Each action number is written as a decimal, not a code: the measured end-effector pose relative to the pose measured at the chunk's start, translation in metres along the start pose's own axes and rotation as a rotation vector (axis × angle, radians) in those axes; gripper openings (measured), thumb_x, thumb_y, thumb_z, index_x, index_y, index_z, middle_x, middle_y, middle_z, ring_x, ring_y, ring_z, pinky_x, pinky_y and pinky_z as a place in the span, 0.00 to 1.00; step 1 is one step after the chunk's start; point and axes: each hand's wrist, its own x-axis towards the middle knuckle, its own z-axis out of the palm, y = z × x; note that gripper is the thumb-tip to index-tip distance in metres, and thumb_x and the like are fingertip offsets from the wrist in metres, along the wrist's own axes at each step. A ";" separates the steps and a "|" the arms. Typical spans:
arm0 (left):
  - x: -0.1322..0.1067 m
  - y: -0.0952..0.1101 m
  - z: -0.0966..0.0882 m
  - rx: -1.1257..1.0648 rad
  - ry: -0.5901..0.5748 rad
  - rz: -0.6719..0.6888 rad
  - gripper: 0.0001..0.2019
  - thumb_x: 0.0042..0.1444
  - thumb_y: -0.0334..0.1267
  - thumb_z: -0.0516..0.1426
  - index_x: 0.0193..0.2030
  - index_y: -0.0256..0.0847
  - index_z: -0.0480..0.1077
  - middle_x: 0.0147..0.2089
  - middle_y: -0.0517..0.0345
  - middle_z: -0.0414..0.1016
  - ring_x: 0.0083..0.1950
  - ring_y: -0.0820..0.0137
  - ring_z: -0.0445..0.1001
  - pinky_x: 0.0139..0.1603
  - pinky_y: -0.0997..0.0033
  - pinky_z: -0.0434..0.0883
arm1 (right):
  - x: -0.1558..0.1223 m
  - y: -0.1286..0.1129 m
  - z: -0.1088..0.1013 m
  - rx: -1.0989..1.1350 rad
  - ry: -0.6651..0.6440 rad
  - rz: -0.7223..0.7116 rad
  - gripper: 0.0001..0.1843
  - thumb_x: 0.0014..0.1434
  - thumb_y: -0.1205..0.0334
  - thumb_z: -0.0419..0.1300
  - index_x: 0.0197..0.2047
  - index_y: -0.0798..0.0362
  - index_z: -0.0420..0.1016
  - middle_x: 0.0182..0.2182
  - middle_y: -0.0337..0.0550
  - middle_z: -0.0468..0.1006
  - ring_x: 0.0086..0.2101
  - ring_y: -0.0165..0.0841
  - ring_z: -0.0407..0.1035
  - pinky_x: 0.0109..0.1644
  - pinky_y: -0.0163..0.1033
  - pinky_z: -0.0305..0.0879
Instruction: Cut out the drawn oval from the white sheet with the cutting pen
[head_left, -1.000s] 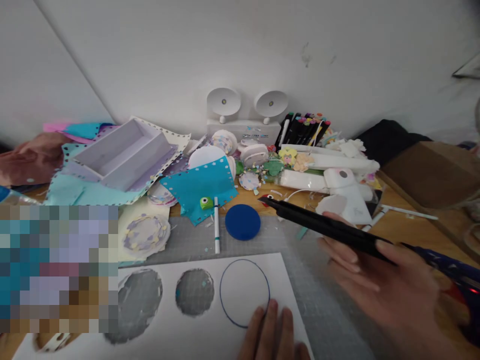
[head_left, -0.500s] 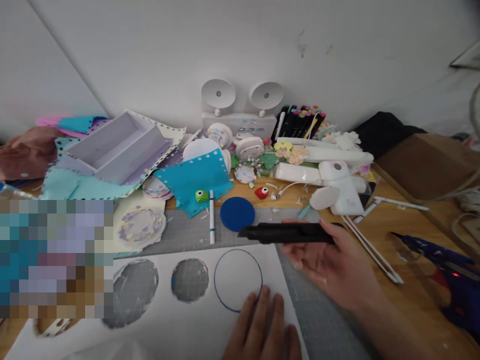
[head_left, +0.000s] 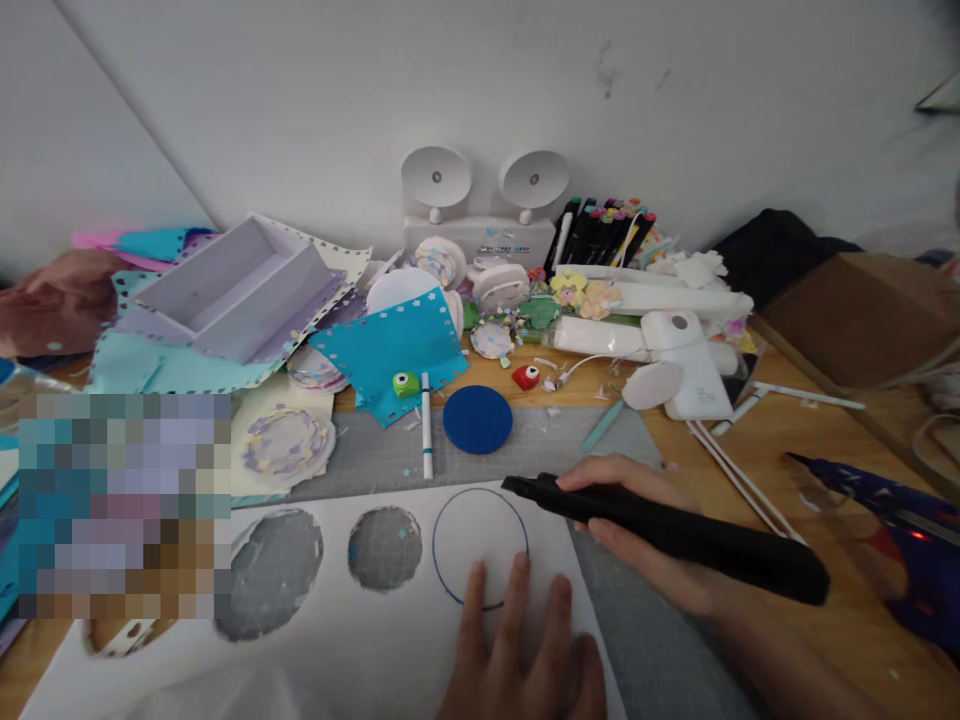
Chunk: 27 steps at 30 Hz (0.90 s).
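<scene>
My left hand (head_left: 525, 645) lies with fingers spread on a white paper sheet (head_left: 360, 650), its fingertips across the lower part of a drawn blue circle (head_left: 480, 548). In my right hand (head_left: 664, 572) is a black utility knife (head_left: 705, 535), gripped between thumb and fingers. The knife's tip end points left, by the circle's upper right edge; whether it touches the paper I cannot tell. Round holes are cut in the sheet left of the circle. Just beyond the sheet are a blue disc (head_left: 478, 420) and a white marker (head_left: 427, 425).
A grey cutting mat (head_left: 630, 620) lies under the sheet. To the right is a blue glue gun (head_left: 892, 540) with a red light lit. Paper scraps, a lilac box (head_left: 240, 290), a green punch (head_left: 406, 384), a red punch (head_left: 526, 376) and black markers (head_left: 600, 235) crowd the back.
The knife has turned from roughly level to slanting, its tip now lower at the circle's edge. My right hand has shifted its hold on it. My left hand stays on the sheet.
</scene>
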 end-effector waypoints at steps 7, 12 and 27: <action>-0.002 0.000 0.000 0.036 -0.030 0.004 0.15 0.52 0.41 0.64 0.47 0.44 0.70 0.56 0.50 0.74 0.59 0.44 0.70 0.64 0.29 0.50 | -0.002 0.011 -0.001 -0.111 -0.090 -0.096 0.16 0.56 0.71 0.56 0.44 0.45 0.75 0.37 0.37 0.81 0.37 0.32 0.76 0.42 0.34 0.70; 0.000 0.000 -0.001 0.026 -0.001 0.004 0.15 0.52 0.39 0.64 0.46 0.43 0.70 0.54 0.50 0.75 0.58 0.45 0.71 0.65 0.29 0.49 | 0.000 0.010 0.002 -0.105 -0.114 -0.141 0.18 0.55 0.73 0.55 0.45 0.45 0.74 0.37 0.36 0.80 0.37 0.30 0.75 0.42 0.32 0.69; -0.003 0.000 -0.002 0.032 -0.044 0.021 0.16 0.53 0.42 0.63 0.47 0.43 0.70 0.56 0.48 0.74 0.60 0.42 0.69 0.63 0.27 0.51 | -0.004 0.011 0.001 -0.182 -0.223 -0.236 0.19 0.57 0.74 0.55 0.49 0.48 0.70 0.39 0.40 0.78 0.41 0.31 0.73 0.46 0.35 0.68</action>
